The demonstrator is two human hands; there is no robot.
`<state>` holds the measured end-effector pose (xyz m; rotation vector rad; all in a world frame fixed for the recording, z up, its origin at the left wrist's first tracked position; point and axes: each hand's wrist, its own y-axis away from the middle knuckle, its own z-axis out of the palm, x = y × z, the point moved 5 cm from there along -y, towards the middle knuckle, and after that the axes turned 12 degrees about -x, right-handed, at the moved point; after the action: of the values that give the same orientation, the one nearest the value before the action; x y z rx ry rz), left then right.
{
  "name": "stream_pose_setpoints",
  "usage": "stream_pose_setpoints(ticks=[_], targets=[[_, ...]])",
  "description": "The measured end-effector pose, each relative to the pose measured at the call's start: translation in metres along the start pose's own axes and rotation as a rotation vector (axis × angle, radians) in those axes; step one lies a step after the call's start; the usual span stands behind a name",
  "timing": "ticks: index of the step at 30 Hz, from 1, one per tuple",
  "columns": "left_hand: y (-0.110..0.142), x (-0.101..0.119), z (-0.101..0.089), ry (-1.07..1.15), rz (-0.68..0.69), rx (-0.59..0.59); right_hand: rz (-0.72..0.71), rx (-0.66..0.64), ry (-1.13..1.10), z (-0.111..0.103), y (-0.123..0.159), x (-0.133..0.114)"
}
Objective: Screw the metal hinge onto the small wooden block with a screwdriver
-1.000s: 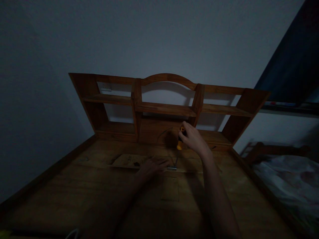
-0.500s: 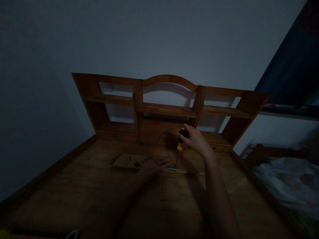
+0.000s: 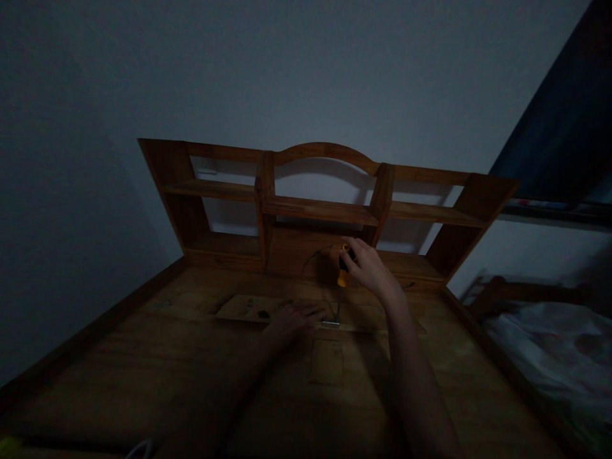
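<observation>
My right hand (image 3: 367, 262) grips the black and yellow handle of a screwdriver (image 3: 342, 278), held nearly upright. Its shaft runs down to a small metal fitting (image 3: 331, 323) at the near edge of a long wooden board (image 3: 368, 319). Whether the tip sits in a screw is too dark to make out. On the same board, just left of the fitting, my left hand (image 3: 292, 320) lies flat with its fingers stretched to the right. A dark spot (image 3: 263, 314), perhaps a small loose part, shows on the board left of that hand.
A wooden shelf unit (image 3: 320, 209) stands behind the wooden surface (image 3: 157, 357), against the wall. A small rectangular panel (image 3: 327, 361) lies in front of the board. White plastic bags (image 3: 554, 350) are at the right, beyond the raised edge. Something yellow (image 3: 10, 446) shows bottom left.
My right hand has shifted slightly left and turned about the screwdriver handle, which now stands more upright. My left hand stays on the board.
</observation>
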<state>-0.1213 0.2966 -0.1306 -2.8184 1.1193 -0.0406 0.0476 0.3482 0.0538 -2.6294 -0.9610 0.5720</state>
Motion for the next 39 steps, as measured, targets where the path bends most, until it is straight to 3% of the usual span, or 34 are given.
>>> stream_pose_setpoints(ticks=[3,6,14,21,28,35,39], targets=[[0.001,0.001,-0.001,0.005,-0.001,0.016,0.129,-0.015,0.163,-0.001,0.001,0.000],[0.001,0.002,-0.003,0.023,0.006,0.012,0.192,-0.050,0.190,-0.002,0.004,0.001],[-0.002,-0.006,0.011,0.011,0.010,0.014,-0.043,-0.043,-0.097,0.004,-0.001,0.003],[0.001,-0.003,0.005,0.025,-0.001,0.002,0.155,-0.024,0.160,0.000,0.002,0.004],[0.001,-0.003,0.004,0.017,0.007,0.020,-0.124,-0.034,-0.132,-0.001,0.000,-0.001],[0.002,-0.003,0.004,0.008,-0.009,0.011,0.031,0.034,0.104,0.005,0.000,0.006],[0.003,-0.003,0.005,0.015,-0.015,0.023,0.007,-0.006,0.026,0.003,0.002,0.003]])
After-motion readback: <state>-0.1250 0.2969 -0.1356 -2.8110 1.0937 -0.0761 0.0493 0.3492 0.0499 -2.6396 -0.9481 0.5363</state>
